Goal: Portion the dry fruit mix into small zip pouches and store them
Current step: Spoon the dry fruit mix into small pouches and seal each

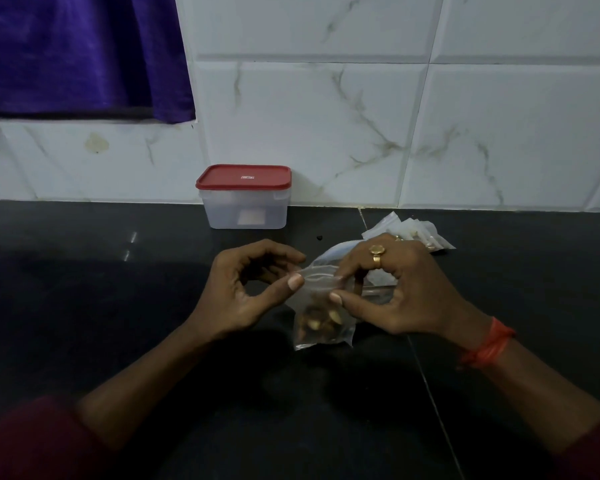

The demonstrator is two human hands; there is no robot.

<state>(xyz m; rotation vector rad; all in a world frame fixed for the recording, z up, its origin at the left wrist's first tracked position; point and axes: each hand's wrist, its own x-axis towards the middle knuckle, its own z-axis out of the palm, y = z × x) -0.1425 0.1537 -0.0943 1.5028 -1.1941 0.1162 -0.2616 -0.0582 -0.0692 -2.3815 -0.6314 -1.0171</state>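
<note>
Both forearms reach in from the lower corners, bare below dark red sleeves [25, 441], and the hands meet in the middle with thumbs turned toward each other. The left hand [246, 289] has its fingers curled and pinches the top left corner of the zip pouch [323, 320] between thumb and forefinger. The right hand [395, 292], a gold ring [377, 252] on one finger and a red thread [489, 344] round the wrist, pinches the same top edge just beside it, thumb in front.
</note>
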